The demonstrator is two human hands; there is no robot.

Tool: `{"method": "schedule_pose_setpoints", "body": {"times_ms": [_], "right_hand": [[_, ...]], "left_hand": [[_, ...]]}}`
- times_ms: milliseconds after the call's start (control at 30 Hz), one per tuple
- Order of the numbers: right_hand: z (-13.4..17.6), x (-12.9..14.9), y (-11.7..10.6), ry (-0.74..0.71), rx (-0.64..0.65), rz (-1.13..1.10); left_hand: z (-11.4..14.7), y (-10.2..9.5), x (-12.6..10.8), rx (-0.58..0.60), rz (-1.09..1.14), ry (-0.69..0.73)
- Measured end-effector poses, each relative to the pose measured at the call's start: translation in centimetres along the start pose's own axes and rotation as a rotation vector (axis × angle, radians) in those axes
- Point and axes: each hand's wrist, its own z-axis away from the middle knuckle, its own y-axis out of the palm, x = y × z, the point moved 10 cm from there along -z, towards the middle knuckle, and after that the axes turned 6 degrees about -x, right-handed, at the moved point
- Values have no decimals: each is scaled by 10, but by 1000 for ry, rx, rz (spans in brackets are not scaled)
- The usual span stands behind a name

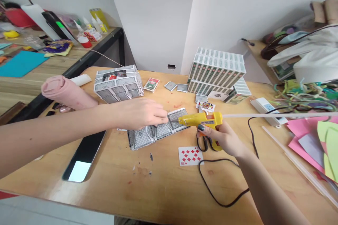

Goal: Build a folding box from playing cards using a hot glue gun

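Note:
My right hand [227, 137] is wrapped round the handle of a yellow hot glue gun [200, 119], with a long glue stick [264, 115] coming out of its back. Its nozzle points left, against or just above a flat panel of patterned playing cards [142, 137]. Over that panel, my left hand [142, 112] has its fingers drawn together close to the nozzle; whatever is between the fingertips is hidden. Scissors [202, 143] lie partly behind the glue gun. A ten of diamonds card [190, 156] rests just below them.
A box built of cards [118, 86] stands behind my left hand. Stacked card packs [216, 70] rise at the back right. A pink roll [68, 93] and a dark phone-like slab [84, 154] lie left. A black cord [224, 205] loops across the front right, near a power strip [268, 110].

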Motion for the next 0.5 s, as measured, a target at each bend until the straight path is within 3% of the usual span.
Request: {"method": "schedule_pose_setpoints", "body": {"times_ms": [167,433,500], "right_hand": [[0,6,12,-15,133,15],[-1,4,18,89,209,1],[-1,4,20,97,224,-13]], "left_hand": [[2,1,4,-10,5,-26],[2,-3,-3,-26,-42,18],[1,-8,3,-92,-27,-53]]}}
